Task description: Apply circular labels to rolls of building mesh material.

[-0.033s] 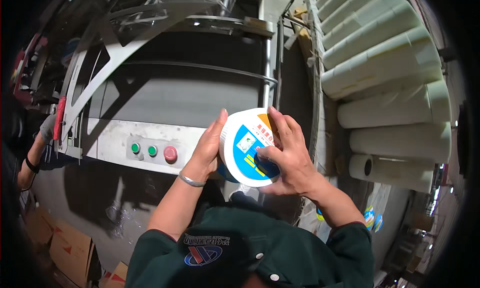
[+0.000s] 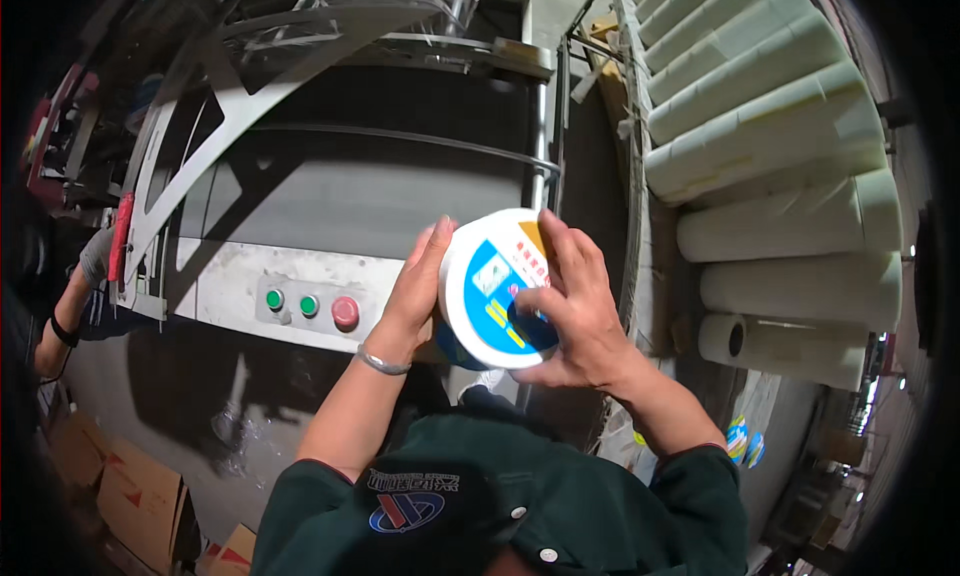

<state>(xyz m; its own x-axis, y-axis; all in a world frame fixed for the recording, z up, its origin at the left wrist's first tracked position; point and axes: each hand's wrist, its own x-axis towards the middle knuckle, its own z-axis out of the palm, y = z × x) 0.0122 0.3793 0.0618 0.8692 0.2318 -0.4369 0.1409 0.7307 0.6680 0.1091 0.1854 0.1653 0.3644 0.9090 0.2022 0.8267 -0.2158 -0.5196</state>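
Observation:
Between my hands is a thick white roll [image 2: 455, 321], tape by its look, its label [image 2: 503, 321] printed in blue, white, yellow and orange and facing up. My left hand [image 2: 415, 286] grips the rim on the left, thumb pointing up along the edge. My right hand [image 2: 580, 311] wraps the right side, with one finger bent onto the label and the others at the far rim. Below the roll's lower left edge a bit of another blue-labelled surface [image 2: 455, 348] shows; whether it belongs to the same roll I cannot tell.
In front stands a machine with a metal frame [image 2: 215, 141], two green buttons [image 2: 308, 306] and a red one [image 2: 345, 313]. Large white rolls [image 2: 770, 141] line the right. A co-worker's gloved hand [image 2: 97, 256] is at the far left, above cardboard boxes [image 2: 140, 491].
The white roll has shifted very slightly up and left in my hands. The machine sits a few pixels lower and further right. Both hands keep their hold.

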